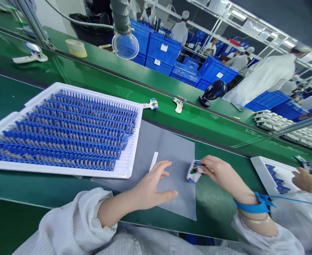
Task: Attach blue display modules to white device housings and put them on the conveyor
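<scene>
My left hand [156, 186] hovers over the grey mat [171, 148], its fingers spread and nothing in them. Under its fingertips lies a white strip [153, 161]. At the mat's right edge, my right hand [216, 171] grips a small white device housing [194, 172] with its inner parts and wires exposed. A blue wrist strap [254, 205] circles my right wrist. To the left of the mat rests a white tray [124, 173] filled with rows of blue parts [73, 131] bearing greyish pieces.
On the green conveyor belt sit two open white housings [152, 104] [179, 105] and another white device [30, 56]. Beyond stand a tape roll [76, 48] and a black fan [213, 92]. A co-worker's hand [308, 180] is beside a second tray [259, 166] at right.
</scene>
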A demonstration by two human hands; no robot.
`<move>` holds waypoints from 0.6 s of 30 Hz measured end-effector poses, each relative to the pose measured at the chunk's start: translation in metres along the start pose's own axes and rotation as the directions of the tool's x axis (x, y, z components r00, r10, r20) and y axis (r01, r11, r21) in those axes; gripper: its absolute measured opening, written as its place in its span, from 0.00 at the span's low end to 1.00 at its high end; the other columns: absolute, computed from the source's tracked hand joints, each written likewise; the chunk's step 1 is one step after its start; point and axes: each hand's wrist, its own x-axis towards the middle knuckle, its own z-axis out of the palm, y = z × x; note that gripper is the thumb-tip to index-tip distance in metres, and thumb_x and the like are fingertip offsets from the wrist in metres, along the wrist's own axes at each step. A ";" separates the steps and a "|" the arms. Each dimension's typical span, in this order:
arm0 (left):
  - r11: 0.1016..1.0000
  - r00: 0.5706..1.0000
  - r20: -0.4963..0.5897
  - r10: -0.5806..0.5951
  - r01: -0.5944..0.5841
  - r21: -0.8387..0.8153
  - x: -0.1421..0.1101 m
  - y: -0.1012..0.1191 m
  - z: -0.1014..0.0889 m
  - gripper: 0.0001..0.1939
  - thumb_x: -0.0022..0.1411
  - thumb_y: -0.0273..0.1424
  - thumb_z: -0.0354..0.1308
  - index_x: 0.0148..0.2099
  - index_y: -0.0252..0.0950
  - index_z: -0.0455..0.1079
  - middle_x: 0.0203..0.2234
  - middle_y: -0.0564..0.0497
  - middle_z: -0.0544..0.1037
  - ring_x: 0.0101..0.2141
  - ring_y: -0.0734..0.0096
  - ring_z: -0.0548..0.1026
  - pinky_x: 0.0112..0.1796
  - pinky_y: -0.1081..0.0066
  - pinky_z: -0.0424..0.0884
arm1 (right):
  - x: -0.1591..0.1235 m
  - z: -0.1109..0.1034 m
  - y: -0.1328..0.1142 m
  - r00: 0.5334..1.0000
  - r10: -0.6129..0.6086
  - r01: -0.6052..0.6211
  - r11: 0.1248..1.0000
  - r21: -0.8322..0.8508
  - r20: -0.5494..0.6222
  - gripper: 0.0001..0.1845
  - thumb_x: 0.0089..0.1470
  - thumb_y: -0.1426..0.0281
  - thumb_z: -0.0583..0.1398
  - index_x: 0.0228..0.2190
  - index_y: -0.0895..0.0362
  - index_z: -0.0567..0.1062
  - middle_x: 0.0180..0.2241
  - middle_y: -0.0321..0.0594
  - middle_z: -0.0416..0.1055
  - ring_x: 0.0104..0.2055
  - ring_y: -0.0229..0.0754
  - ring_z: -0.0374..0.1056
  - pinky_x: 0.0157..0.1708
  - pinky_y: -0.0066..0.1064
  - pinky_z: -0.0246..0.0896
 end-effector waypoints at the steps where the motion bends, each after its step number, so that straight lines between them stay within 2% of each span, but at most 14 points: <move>1: 1.000 1.000 0.006 0.011 -0.011 0.022 0.000 0.000 0.001 0.33 0.57 0.39 0.56 0.60 0.39 0.46 0.58 0.42 0.53 0.53 0.61 0.63 0.52 0.59 0.62 | -0.007 0.000 0.025 0.981 0.163 -0.160 0.987 -0.035 0.109 0.07 0.54 0.74 0.54 0.31 0.58 0.74 0.33 0.43 0.70 0.33 0.45 0.68 0.31 0.33 0.63; 2: 0.999 1.000 0.011 0.026 -0.027 0.037 -0.001 -0.001 0.001 0.29 0.58 0.38 0.55 0.59 0.40 0.50 0.57 0.43 0.55 0.51 0.63 0.64 0.50 0.60 0.63 | -0.011 -0.001 0.049 0.932 0.326 -0.319 0.945 -0.072 0.157 0.07 0.50 0.75 0.55 0.27 0.58 0.74 0.31 0.42 0.71 0.31 0.46 0.69 0.30 0.33 0.63; 3: 0.998 0.999 0.021 0.045 -0.046 0.047 -0.001 -0.001 0.002 0.27 0.58 0.37 0.54 0.58 0.40 0.52 0.56 0.44 0.57 0.49 0.64 0.65 0.49 0.61 0.64 | -0.014 -0.001 0.070 0.905 0.400 -0.389 0.916 -0.098 0.142 0.08 0.49 0.76 0.55 0.25 0.59 0.75 0.30 0.45 0.72 0.31 0.48 0.69 0.30 0.34 0.64; 5: 0.995 0.996 0.035 0.083 -0.085 0.060 -0.002 0.000 0.004 0.24 0.58 0.36 0.54 0.55 0.39 0.56 0.54 0.45 0.61 0.47 0.66 0.67 0.48 0.64 0.65 | -0.007 -0.001 0.102 0.872 0.483 -0.474 0.874 -0.106 0.087 0.08 0.49 0.74 0.56 0.30 0.61 0.76 0.35 0.49 0.72 0.35 0.51 0.70 0.34 0.36 0.65; 7: 0.991 0.993 0.045 0.107 -0.110 0.072 -0.003 0.002 0.006 0.22 0.57 0.35 0.54 0.53 0.38 0.59 0.52 0.44 0.64 0.45 0.66 0.68 0.47 0.66 0.65 | 0.016 0.001 0.119 0.868 0.496 -0.493 0.867 -0.072 0.026 0.11 0.54 0.72 0.56 0.38 0.61 0.75 0.41 0.50 0.70 0.40 0.50 0.69 0.40 0.36 0.65; 9: 0.990 0.993 0.049 0.108 -0.112 0.085 -0.004 0.004 0.008 0.20 0.56 0.34 0.55 0.51 0.37 0.62 0.50 0.45 0.66 0.44 0.66 0.68 0.47 0.67 0.66 | 0.055 0.006 0.124 0.866 0.500 -0.500 0.865 -0.024 -0.021 0.12 0.58 0.69 0.56 0.43 0.60 0.72 0.44 0.48 0.68 0.43 0.47 0.67 0.44 0.36 0.64; 12: 0.988 0.993 0.028 0.112 -0.115 0.103 0.001 -0.002 0.009 0.18 0.54 0.33 0.56 0.48 0.38 0.64 0.48 0.45 0.68 0.44 0.65 0.69 0.47 0.68 0.66 | 0.124 0.015 0.126 0.846 0.525 -0.524 0.851 0.038 -0.087 0.15 0.61 0.64 0.56 0.46 0.60 0.68 0.46 0.45 0.65 0.45 0.45 0.65 0.45 0.41 0.63; 15: 0.982 0.985 0.066 0.160 -0.166 0.092 0.013 -0.023 0.011 0.21 0.52 0.36 0.59 0.48 0.37 0.66 0.46 0.43 0.70 0.42 0.63 0.71 0.45 0.68 0.67 | 0.190 0.023 0.132 0.814 0.566 -0.558 0.825 0.096 -0.132 0.16 0.62 0.64 0.56 0.47 0.60 0.67 0.47 0.45 0.63 0.45 0.45 0.64 0.45 0.42 0.64; 18: 0.991 0.987 0.094 0.133 -0.135 0.016 0.025 -0.045 0.012 0.19 0.57 0.42 0.55 0.48 0.40 0.69 0.46 0.44 0.72 0.41 0.65 0.73 0.43 0.71 0.67 | 0.240 0.028 0.143 0.767 0.623 -0.605 0.782 0.151 -0.153 0.17 0.61 0.64 0.57 0.48 0.60 0.66 0.47 0.45 0.63 0.45 0.45 0.64 0.44 0.42 0.64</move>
